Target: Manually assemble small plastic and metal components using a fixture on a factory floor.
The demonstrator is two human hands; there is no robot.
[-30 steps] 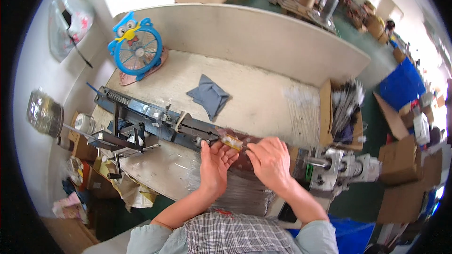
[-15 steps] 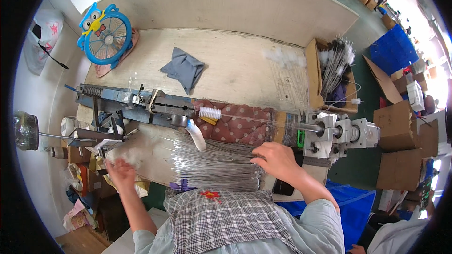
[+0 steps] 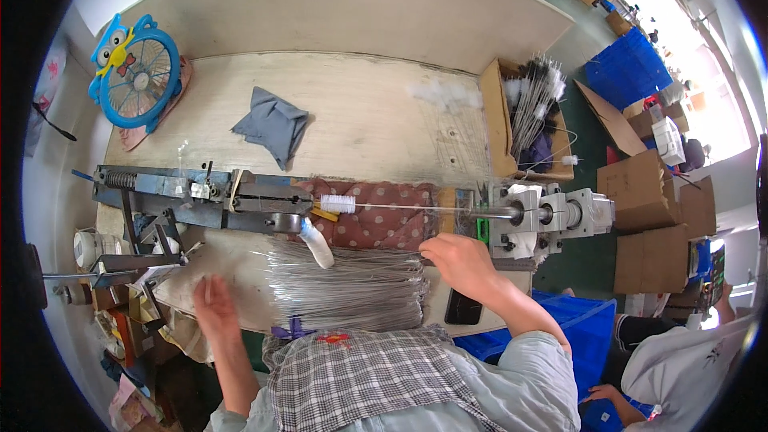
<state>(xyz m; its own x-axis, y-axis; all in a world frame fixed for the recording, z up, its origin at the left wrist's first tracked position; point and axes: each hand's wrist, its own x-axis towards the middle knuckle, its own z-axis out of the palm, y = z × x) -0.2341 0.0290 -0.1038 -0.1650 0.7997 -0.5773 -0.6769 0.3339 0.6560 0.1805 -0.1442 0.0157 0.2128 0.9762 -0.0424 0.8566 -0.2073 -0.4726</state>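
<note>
My right hand (image 3: 458, 262) is at the upper right end of a thick bundle of thin metal wires (image 3: 344, 292). Its fingers are bent together; whether a wire is between them I cannot make out. Motion smears my left hand (image 3: 214, 304), which hovers over the bench's left part, left of the bundle and apart from the metal lever frame (image 3: 132, 266). Beyond the bundle, a white ribbed cylinder (image 3: 338, 204) sits at the end of a long clamping fixture (image 3: 176, 192). A straight thin wire (image 3: 408, 206) runs from it to the machine's metal spindle (image 3: 498, 212). A white-wrapped handle (image 3: 318, 244) slants toward me.
A brown dotted cloth (image 3: 384, 228) lies under the wire. At the back are a grey cloth (image 3: 272, 124), a blue owl-shaped fan (image 3: 136, 72) and a carton (image 3: 500, 144) of wire brushes. A phone (image 3: 464, 306) lies right. Another person (image 3: 688, 360) sits at lower right.
The view has shifted, so the bench appears farther left. My left hand has moved away from the lever frame, toward the bundle. The wire at the spindle, blurred before, now looks sharp and straight.
</note>
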